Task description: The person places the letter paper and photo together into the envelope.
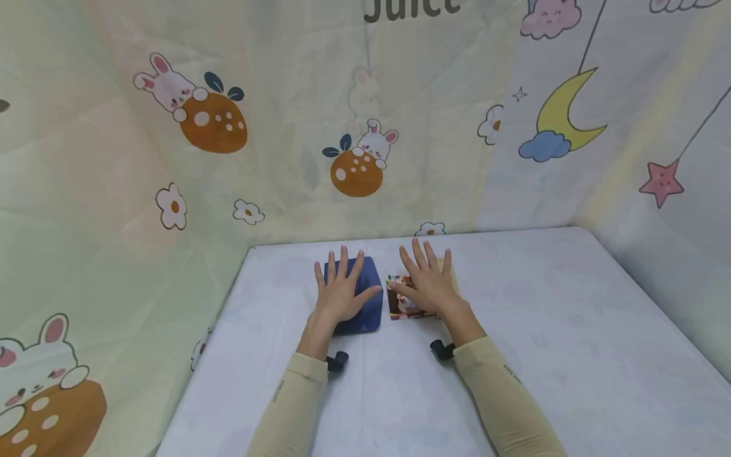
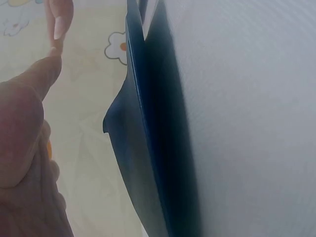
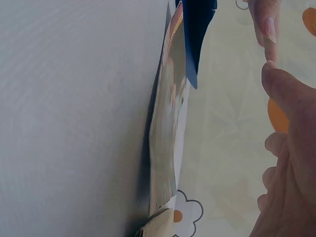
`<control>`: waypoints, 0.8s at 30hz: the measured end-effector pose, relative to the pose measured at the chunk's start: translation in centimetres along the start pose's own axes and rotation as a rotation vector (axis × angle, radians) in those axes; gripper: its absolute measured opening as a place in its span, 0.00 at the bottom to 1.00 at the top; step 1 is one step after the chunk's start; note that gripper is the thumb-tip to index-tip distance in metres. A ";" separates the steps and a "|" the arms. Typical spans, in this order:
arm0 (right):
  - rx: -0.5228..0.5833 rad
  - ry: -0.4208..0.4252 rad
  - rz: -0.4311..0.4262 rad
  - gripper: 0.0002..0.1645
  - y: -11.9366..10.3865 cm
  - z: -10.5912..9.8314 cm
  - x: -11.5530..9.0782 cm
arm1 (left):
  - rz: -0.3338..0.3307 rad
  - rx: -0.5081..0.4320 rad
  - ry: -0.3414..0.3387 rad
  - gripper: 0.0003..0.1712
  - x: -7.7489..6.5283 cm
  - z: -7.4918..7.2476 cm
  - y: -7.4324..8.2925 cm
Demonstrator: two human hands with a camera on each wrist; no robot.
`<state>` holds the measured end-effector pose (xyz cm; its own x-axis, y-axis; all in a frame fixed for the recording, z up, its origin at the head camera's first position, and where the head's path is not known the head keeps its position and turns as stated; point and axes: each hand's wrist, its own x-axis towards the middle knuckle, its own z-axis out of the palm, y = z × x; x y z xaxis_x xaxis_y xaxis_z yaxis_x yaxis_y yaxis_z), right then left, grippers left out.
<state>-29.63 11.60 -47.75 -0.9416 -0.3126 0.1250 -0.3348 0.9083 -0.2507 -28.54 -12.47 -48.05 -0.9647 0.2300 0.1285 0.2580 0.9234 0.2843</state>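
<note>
My left hand point(image 1: 339, 297) is spread above a dark blue flat thing point(image 1: 372, 311), like a folder or pouch, on the white table. In the left wrist view the blue thing point(image 2: 129, 148) has a raised flap, and a gap shows between it and the hand point(image 2: 22, 133). Over a printed picture card point(image 1: 402, 306) my right hand point(image 1: 431, 289) has its fingers spread and holds nothing. A tan item point(image 1: 454, 279) is partly hidden under that hand. From the right wrist, the card point(image 3: 165, 133) lies on the table, apart from the hand point(image 3: 296, 133).
The white table point(image 1: 542, 343) reaches out on both sides of the hands. Behind it hangs a cloth backdrop point(image 1: 285, 146) printed with rabbits, flowers and a moon. Black wrist mounts point(image 1: 338, 362) sit below each hand.
</note>
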 end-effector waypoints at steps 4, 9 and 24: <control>0.016 0.003 -0.002 0.57 -0.1 0.0 0.0 | 0.002 -0.009 0.003 0.55 0.0 -0.2 0.0; 0.038 0.004 -0.017 0.56 -0.4 0.0 0.0 | 0.005 -0.006 -0.007 0.55 0.1 -0.3 0.0; 0.070 0.000 -0.057 0.54 -1.0 0.6 -0.3 | 0.030 -0.019 -0.012 0.52 0.0 0.0 -0.3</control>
<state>-29.07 10.64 -48.12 -0.9208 -0.3636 0.1409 -0.3898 0.8673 -0.3097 -28.63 -12.70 -48.11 -0.9571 0.2607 0.1262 0.2873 0.9100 0.2989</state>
